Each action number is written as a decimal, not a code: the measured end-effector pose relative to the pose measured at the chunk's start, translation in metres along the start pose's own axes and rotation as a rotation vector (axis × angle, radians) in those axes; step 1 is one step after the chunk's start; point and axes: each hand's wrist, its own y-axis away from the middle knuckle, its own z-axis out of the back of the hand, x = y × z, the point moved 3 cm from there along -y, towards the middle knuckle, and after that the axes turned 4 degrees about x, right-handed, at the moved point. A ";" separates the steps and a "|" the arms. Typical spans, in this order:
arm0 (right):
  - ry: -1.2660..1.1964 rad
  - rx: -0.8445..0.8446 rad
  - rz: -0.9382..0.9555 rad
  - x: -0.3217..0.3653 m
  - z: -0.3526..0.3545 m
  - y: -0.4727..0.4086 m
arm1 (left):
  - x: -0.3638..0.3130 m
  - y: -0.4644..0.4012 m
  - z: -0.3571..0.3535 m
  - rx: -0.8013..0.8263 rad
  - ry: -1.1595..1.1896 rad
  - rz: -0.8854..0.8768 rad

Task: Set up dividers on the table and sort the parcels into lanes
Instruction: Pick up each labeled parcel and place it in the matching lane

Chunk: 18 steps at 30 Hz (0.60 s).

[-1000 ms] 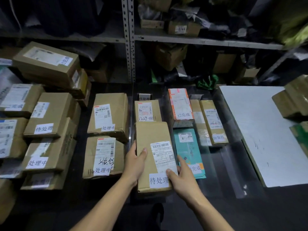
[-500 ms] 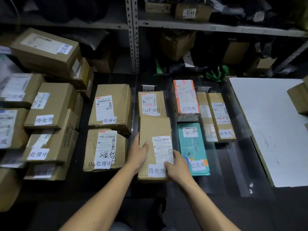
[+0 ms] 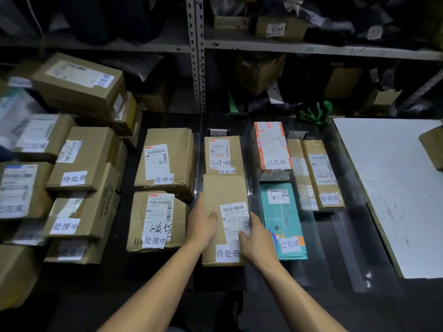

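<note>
A long brown parcel (image 3: 225, 188) with a white shipping label lies flat in the middle lane, between two clear upright dividers (image 3: 249, 164). My left hand (image 3: 202, 224) grips its left edge and my right hand (image 3: 257, 238) presses its right edge and label. Just behind it sits a smaller brown parcel (image 3: 223, 152). The lane to the left holds two brown boxes (image 3: 165, 159), one behind the other. To the right lie a teal parcel (image 3: 282, 219), an orange-and-white parcel (image 3: 273, 147) and two long brown parcels (image 3: 321, 173).
A pile of brown boxes (image 3: 79, 159) fills the left side of the dark table. A white board (image 3: 393, 188) lies at the right with a box corner (image 3: 432, 147) on it. Metal shelving (image 3: 196, 56) with more parcels stands behind.
Both hands have pushed the long brown parcel a little further away, up against the smaller parcel behind it. The view has tilted and shifted slightly.
</note>
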 end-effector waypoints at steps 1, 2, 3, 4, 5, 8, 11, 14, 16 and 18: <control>0.001 -0.028 0.042 0.009 0.001 0.001 | -0.003 0.001 0.005 -0.007 0.027 -0.011; 0.008 -0.047 0.083 0.019 0.001 0.001 | -0.005 0.002 0.011 -0.014 0.059 -0.019; 0.017 -0.057 0.119 0.030 0.000 0.001 | -0.007 0.002 0.019 -0.022 0.087 -0.032; 0.026 -0.062 0.152 0.043 -0.002 0.001 | -0.008 0.002 0.029 -0.035 0.110 -0.049; 0.030 -0.061 0.189 0.057 -0.005 0.001 | -0.009 0.002 0.041 -0.055 0.134 -0.064; 0.030 -0.025 0.313 0.103 -0.022 0.001 | -0.003 0.002 0.086 -0.129 0.218 -0.084; 0.030 0.003 0.416 0.149 -0.049 0.003 | 0.009 0.007 0.138 -0.191 0.298 -0.112; 0.024 0.060 0.493 0.186 -0.088 0.005 | 0.029 0.015 0.191 -0.275 0.371 -0.106; 0.047 0.115 0.505 0.208 -0.118 0.006 | 0.047 0.021 0.225 -0.332 0.368 -0.091; 0.059 0.163 0.533 0.229 -0.150 0.007 | 0.068 0.026 0.257 -0.385 0.391 -0.086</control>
